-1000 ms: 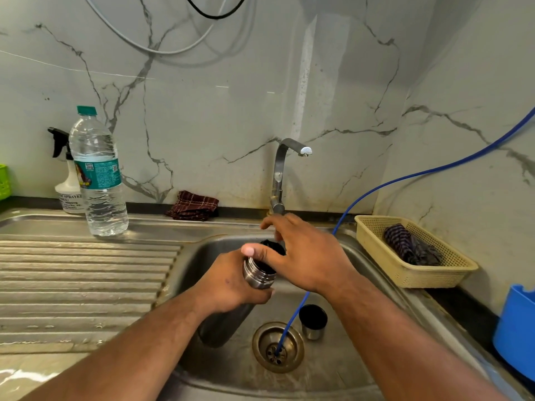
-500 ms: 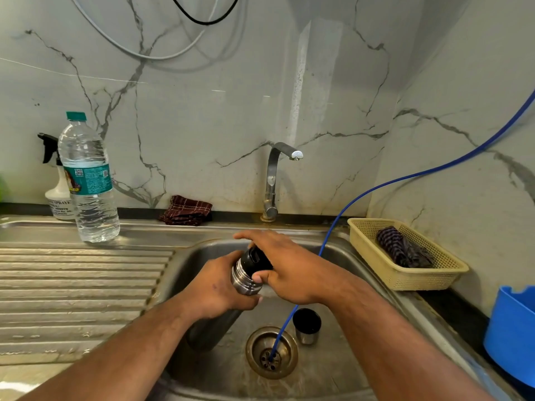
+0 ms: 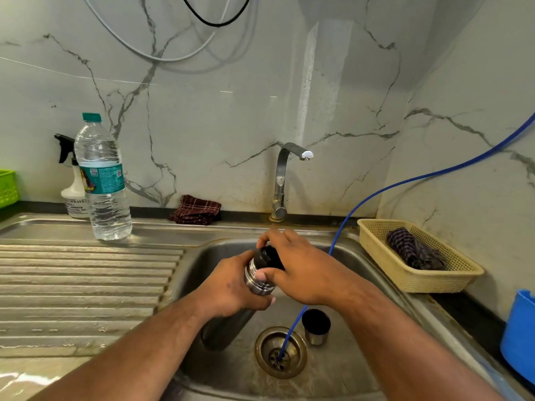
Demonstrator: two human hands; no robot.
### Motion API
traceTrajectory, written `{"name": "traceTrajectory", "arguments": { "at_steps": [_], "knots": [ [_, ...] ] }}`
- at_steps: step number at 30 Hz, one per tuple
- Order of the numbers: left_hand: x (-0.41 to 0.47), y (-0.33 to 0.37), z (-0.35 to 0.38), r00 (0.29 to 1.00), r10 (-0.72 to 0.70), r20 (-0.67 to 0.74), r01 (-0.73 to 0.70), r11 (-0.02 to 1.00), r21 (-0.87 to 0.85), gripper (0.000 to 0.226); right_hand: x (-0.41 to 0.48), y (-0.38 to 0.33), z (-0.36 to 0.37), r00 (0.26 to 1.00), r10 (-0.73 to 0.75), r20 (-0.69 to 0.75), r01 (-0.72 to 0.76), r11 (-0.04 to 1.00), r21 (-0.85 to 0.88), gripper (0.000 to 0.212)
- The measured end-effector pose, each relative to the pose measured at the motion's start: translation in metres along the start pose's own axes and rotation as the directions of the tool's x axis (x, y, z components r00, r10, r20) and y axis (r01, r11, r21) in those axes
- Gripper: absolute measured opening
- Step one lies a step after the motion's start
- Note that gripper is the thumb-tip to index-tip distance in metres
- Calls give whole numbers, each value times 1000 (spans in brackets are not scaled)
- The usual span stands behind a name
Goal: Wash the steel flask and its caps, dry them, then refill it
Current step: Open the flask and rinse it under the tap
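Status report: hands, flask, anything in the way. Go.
Left hand grips steel flask over sink. Right hand grips black inner cap on its neck. Outer cap stands by drain; blue hose crosses below hands.

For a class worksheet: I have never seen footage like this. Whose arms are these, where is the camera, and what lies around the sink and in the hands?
There is no machine here: a person wears one wide-angle camera on the head, so you look down along their own arms. The left hand grips the steel flask near its neck, tilted over the sink. The right hand curls round the black inner cap at the flask's mouth. A small steel cup cap stands in the basin beside the drain, into which a blue hose runs. No water shows at the tap. On the ledge to the left a water bottle stands before a spray bottle; a dark red cloth lies by the wall. On the right, a yellow basket holds a striped cloth.
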State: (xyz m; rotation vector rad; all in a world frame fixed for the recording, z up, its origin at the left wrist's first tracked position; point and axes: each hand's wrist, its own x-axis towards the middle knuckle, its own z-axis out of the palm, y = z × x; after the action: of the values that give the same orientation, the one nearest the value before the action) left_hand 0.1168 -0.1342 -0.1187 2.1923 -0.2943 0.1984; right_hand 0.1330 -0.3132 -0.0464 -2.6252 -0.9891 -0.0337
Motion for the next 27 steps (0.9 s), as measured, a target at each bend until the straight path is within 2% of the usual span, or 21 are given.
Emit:
{"name": "traceTrajectory", "arguments": {
  "at_steps": [5,8,11,15,17,19,21,23,27],
  "knots": [
    [0,1,0,1000,2,0,-2,1000,15,62,-1,9,-7,994,-100,37,97,993,73,65],
    [0,0,-1,1000,-1,7,1,1000,-1,63,1,7,-2,1000,-13,-11,14,997,73,83],
    [-1,2,2,1000,-24,1,24,1000,-15,64,5,9,5,995,86,-51,-89,994,-67,71],
    [1,-1,2,999,-43,17,43,999,17,65,6,12,-1,996,38,-84,-50,988,-145,53],
    [2,-3,1,999,-49,2,48,998,33,66,2,13,-13,993,8,-122,-12,999,-31,50],
    [2,-4,0,999,-48,-21,49,998,48,67,-2,17,-25,983,55,-177,-25,986,167,49],
    [3,-4,0,998,-37,-44,40,997,71,67,-3,30,-32,967,167,-191,-113,958,263,51],
    [3,-5,-1,998,-36,-59,41,995,89,67,-1,52,-31,950,282,-132,-244,938,247,53],
    [3,-5,-1,997,-51,-57,57,992,109,67,-1,98,-9,880,474,44,-475,879,43,48]
  ]
}}
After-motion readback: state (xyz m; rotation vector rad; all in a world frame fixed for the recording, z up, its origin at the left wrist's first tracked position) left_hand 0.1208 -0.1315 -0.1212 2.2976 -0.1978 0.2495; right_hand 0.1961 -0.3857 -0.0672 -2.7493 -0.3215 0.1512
